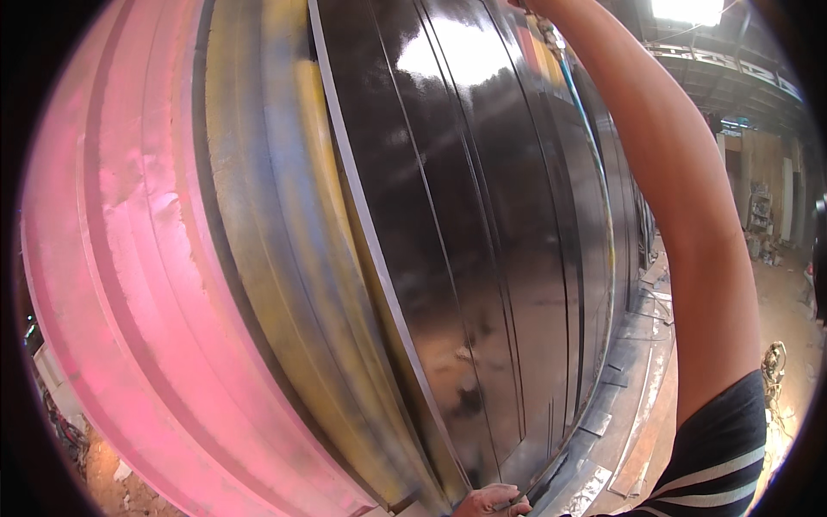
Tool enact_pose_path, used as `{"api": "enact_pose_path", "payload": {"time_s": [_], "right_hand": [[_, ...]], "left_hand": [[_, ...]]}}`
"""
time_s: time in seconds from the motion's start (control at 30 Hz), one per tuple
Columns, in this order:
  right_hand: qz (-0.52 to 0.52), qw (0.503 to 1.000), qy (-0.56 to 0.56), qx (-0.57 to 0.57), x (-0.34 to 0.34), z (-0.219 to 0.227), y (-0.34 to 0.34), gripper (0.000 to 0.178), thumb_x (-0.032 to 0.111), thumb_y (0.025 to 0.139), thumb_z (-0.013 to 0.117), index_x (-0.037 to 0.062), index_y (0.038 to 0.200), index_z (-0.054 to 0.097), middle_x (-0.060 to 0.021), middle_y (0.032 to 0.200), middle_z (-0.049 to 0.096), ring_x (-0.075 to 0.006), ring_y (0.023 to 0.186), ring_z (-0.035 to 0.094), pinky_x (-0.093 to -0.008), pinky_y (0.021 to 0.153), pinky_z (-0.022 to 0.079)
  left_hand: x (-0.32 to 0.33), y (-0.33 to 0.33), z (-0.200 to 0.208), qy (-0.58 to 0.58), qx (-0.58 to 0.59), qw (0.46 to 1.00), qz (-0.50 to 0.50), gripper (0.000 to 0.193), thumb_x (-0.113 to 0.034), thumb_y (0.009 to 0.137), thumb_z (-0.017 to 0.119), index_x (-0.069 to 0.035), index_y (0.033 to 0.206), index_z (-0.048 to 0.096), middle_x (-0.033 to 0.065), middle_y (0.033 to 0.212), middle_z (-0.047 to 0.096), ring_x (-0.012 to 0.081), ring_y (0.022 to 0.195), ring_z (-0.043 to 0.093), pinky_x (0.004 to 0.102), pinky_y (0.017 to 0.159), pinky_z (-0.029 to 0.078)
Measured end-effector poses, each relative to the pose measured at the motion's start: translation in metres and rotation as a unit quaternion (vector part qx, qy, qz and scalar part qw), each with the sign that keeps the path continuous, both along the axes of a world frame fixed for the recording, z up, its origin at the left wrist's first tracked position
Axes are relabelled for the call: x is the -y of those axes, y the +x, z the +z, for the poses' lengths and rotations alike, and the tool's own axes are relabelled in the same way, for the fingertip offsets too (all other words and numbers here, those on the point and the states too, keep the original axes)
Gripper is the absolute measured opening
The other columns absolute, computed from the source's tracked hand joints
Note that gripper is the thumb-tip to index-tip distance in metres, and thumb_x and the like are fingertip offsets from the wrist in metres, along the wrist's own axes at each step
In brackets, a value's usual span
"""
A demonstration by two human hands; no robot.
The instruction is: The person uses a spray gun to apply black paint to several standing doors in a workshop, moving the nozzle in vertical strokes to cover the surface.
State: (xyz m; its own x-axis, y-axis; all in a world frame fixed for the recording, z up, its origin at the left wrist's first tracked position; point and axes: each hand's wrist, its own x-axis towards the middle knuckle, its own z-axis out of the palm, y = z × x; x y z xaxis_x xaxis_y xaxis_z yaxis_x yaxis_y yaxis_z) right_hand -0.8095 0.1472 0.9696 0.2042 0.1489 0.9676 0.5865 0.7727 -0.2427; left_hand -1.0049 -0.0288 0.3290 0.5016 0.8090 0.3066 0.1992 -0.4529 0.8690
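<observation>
My right arm reaches up along the right side. At the top edge my right hand (541, 5) is only partly in view, closed on what looks like a spray gun (547, 33); its metal fitting shows, the rest is cut off. A thin hose (610, 233) hangs from that fitting and curves down beside a glossy black panel (482, 258). At the bottom edge my left hand (493, 500) is closed around the hose's lower part, near the panel's foot. The panel has vertical grooves and a pale left edge, and it reflects light and a blurred shape.
Left of the panel stand a yellow-and-blue sprayed ribbed surface (284, 215) and a pink ribbed one (138, 241). Metal strips and plates (633, 405) lie along the panel's base. A coiled hose or cable (774, 370) is at the right, with a bright roof light (687, 10) above.
</observation>
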Motion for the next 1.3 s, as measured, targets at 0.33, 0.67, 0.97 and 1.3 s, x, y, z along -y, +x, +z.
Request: {"api": "enact_pose_path", "payload": {"time_s": [0.33, 0.67, 0.97, 1.3], "right_hand": [[-0.024, 0.997, 0.005, -0.075, -0.018, 0.046, -0.068, 0.049, 0.048, 0.087, 0.070, -0.0011, 0.089, 0.072, -0.0148, 0.071, 0.067, -0.0268, 0.059, 0.065, -0.0419, 0.054, 0.049], [-0.232, 0.970, 0.069, -0.026, -0.013, -0.114, -0.063, 0.044, 0.045, 0.088, 0.070, 0.0048, 0.107, 0.072, -0.0153, 0.084, 0.071, -0.0264, 0.076, 0.068, -0.0416, 0.070, 0.052], [-0.113, 0.971, -0.181, 0.111, 0.009, -0.327, 0.013, 0.048, 0.051, 0.093, 0.066, 0.0033, 0.101, 0.069, -0.0106, 0.076, 0.066, -0.0229, 0.068, 0.062, -0.0385, 0.069, 0.050], [0.007, 0.886, -0.463, -0.017, 0.097, -0.583, 0.069, 0.028, 0.031, 0.092, 0.072, 0.0073, 0.106, 0.069, -0.0169, 0.071, 0.062, -0.0305, 0.064, 0.056, -0.0392, 0.064, 0.048]], "left_hand": [[-0.026, -0.032, 0.009, -0.100, 0.136, 0.982, -0.087, 0.020, -0.022, 0.090, 0.077, -0.003, 0.091, 0.071, 0.0058, 0.085, 0.068, 0.0147, 0.085, 0.064, 0.0327, 0.077, 0.050], [-0.030, -0.057, -0.037, -0.070, -0.035, 0.996, -0.037, 0.024, -0.028, 0.087, 0.079, -0.005, 0.092, 0.075, 0.0054, 0.076, 0.065, 0.0109, 0.068, 0.058, 0.0291, 0.057, 0.044], [-0.001, -0.056, -0.026, -0.070, -0.037, 0.992, -0.096, 0.019, -0.019, 0.086, 0.076, -0.005, 0.099, 0.074, 0.0082, 0.088, 0.069, 0.0240, 0.082, 0.067, 0.0319, 0.073, 0.051], [0.059, -0.014, -0.041, -0.125, -0.029, 0.985, -0.112, 0.023, -0.003, 0.079, 0.076, -0.005, 0.103, 0.075, 0.0068, 0.088, 0.069, 0.0196, 0.083, 0.067, 0.0297, 0.074, 0.050]]}}
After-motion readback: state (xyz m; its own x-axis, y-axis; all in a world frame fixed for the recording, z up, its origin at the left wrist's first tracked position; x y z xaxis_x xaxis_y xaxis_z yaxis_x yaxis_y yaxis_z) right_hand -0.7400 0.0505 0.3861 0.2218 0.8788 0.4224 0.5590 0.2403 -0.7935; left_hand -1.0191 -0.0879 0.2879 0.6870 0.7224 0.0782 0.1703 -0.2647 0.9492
